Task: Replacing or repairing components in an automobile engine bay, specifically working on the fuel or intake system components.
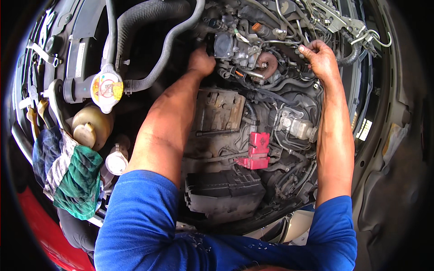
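Observation:
I lean over a car's engine bay with both arms stretched forward. My left hand [202, 61] is down in the dark gap beside the engine's round-faced metal housing [224, 45]. Its knuckles show, but the fingertips are hidden in shadow. At the far right of the engine [253, 56], my right hand [320, 58] is closed in a pinch by the thin metal pipes [282, 42]. What lies between its thumb and fingers is too small to make out. A rust-brown curved pipe [267, 65] sits between the two hands.
At left are the radiator cap [107, 88], a thick black hose [167, 58], wrenches [43, 110] and a green and grey cloth [77, 180]. Nearer are a dirty metal tray [219, 110], a red terminal cover [258, 151], a black box [224, 194] and a fluid reservoir [300, 128].

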The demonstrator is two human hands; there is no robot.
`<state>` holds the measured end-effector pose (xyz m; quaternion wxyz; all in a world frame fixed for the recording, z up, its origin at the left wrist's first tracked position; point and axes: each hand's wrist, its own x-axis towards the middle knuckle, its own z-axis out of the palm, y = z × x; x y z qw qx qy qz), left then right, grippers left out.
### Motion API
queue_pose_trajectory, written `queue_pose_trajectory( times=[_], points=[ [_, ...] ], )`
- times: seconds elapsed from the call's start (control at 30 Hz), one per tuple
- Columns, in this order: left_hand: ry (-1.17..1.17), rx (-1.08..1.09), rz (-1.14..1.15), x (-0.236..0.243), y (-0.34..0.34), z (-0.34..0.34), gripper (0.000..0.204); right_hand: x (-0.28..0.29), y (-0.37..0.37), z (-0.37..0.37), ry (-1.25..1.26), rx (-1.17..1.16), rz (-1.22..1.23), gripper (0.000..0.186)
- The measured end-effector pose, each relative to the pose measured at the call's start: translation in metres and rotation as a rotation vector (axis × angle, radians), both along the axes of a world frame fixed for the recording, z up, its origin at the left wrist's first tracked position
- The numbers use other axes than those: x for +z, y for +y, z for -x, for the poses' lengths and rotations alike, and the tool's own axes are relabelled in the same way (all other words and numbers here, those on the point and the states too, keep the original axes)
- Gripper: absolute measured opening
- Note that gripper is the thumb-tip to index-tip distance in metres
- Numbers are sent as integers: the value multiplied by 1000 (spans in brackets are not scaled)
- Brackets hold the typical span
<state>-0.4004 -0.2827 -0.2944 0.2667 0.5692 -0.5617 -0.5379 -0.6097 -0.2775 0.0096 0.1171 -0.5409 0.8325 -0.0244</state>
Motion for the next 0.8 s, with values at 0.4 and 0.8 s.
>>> queue_pose_trajectory(
  times=[0.4,0.8],
  points=[
    [8,-26,23,0,-2,0,59,-7,4,-4,-12,-53,72,26],
    [21,-1,7,9,-1,-2,50,-7,5,-14,-116,-106,10,33]
  ],
)
